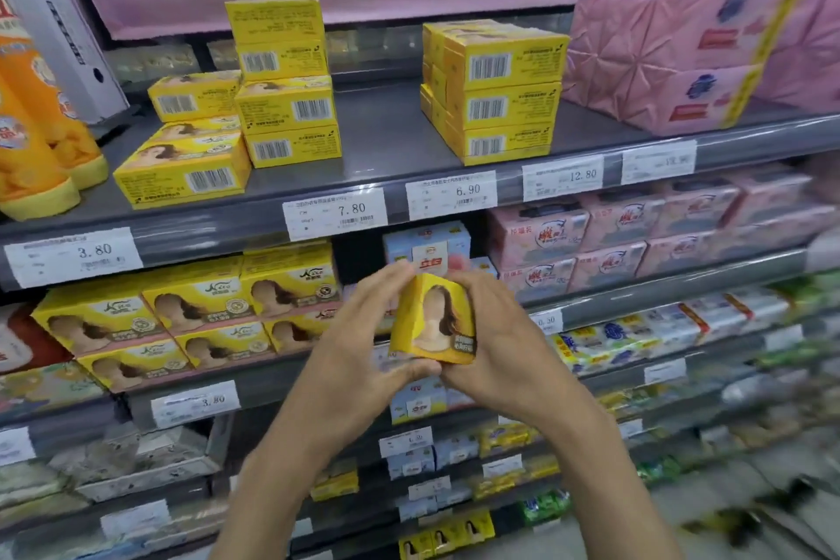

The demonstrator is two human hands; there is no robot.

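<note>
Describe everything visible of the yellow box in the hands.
The yellow box is a carton of what looks like glossy card, printed with a long-haired figure and a dark label at its lower right corner. It looks closed and stands on end, one edge turned toward the camera. It is held in the air before the shelves, the left hand gripping its left side and the right hand its right side.

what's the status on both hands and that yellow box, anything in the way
Left hand and right hand both grip the yellow box. Box roughly upright, held in front of the shelves. Nothing seen blocking it.
</note>
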